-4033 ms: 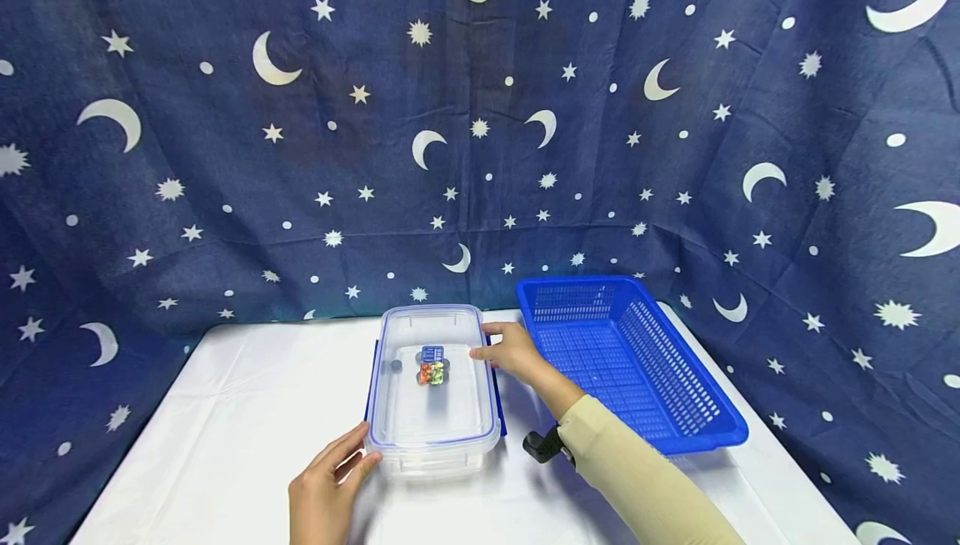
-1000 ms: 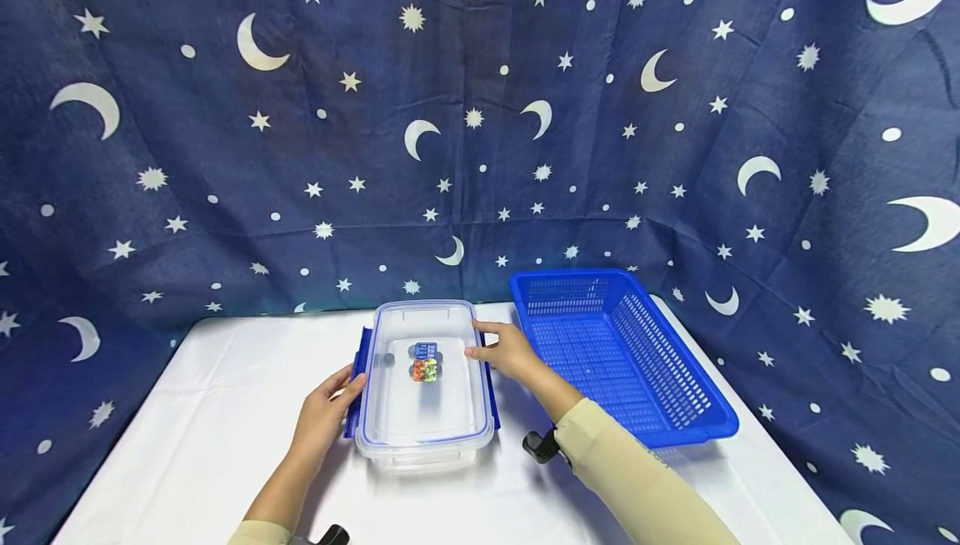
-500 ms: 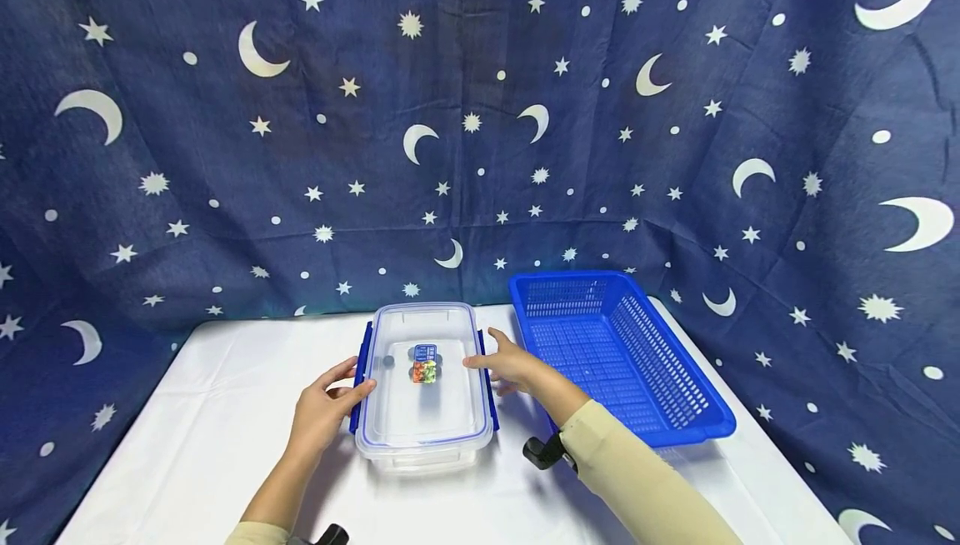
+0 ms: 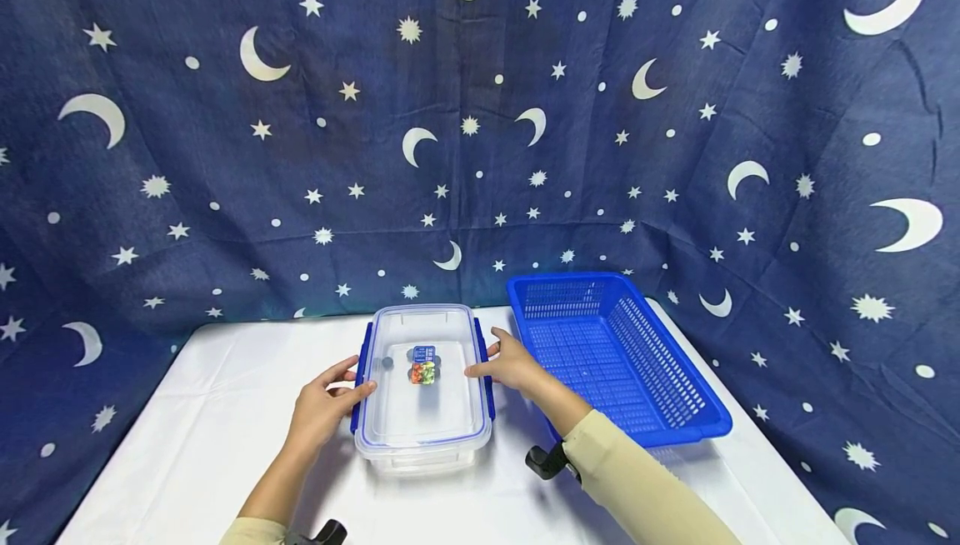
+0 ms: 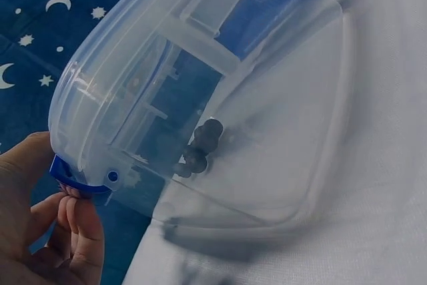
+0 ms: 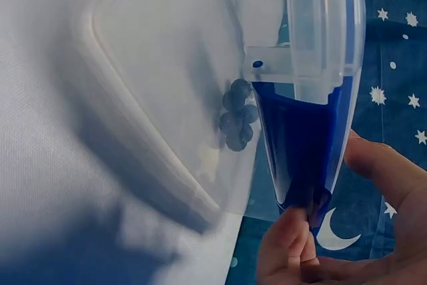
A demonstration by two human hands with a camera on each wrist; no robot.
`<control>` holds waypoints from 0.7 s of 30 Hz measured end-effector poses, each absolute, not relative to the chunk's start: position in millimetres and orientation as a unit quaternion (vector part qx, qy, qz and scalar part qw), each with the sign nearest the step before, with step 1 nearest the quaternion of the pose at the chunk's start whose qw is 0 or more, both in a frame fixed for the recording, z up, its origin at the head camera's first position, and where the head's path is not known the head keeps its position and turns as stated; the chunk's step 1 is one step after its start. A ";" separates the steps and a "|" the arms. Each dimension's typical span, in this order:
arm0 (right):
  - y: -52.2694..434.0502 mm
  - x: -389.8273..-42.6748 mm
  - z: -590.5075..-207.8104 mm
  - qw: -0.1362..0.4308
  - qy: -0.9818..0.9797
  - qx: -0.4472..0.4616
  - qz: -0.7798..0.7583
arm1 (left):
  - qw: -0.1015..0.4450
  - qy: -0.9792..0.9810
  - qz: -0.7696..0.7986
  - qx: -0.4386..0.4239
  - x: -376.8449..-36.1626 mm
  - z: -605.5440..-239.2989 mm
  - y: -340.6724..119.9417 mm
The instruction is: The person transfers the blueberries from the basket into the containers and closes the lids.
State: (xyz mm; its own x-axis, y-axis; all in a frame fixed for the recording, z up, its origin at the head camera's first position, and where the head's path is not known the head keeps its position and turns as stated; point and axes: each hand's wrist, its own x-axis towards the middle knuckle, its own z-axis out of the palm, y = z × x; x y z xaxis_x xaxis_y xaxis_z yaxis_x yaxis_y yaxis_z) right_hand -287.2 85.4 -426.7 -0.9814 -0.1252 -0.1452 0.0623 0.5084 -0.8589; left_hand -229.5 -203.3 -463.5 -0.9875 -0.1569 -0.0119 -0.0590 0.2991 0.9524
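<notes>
A clear plastic container [image 4: 420, 412] with a clear lid stands at the middle of the white table [image 4: 210, 428]. The lid bears a small colourful label [image 4: 423, 364]. Blue clasps run along its two long sides. My left hand [image 4: 347, 387] pinches the left clasp [image 5: 75, 179] between thumb and fingers [image 5: 83, 228]. My right hand [image 4: 489, 362] pinches the lower end of the right clasp [image 6: 301, 145] between thumb and fingers [image 6: 287, 248]. Small dark beads [image 6: 237, 117] lie inside the container, also seen as dark beads [image 5: 202, 146] from the left.
An empty blue mesh basket [image 4: 697, 412] stands on the table right of the container, close behind my right forearm. A dark blue cloth with moons and stars [image 4: 480, 128] hangs behind and beside the table. Black camera mounts sit on both wrists.
My left hand has gone from the container's front left corner to its left clasp. Both blue clasps, flared outward a second ago, now lie closer against the container's sides.
</notes>
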 end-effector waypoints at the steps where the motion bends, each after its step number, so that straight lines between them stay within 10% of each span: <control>1: 85.3 -287.3 -426.8 0.088 0.864 -0.021 -0.496 | 0.039 -0.804 -0.590 0.066 -229.8 -463.5 -203.5; 21: 88.8 -282.3 -431.9 0.096 0.847 -0.012 -0.524 | 0.016 -0.795 -0.603 0.060 -231.0 -464.9 -199.0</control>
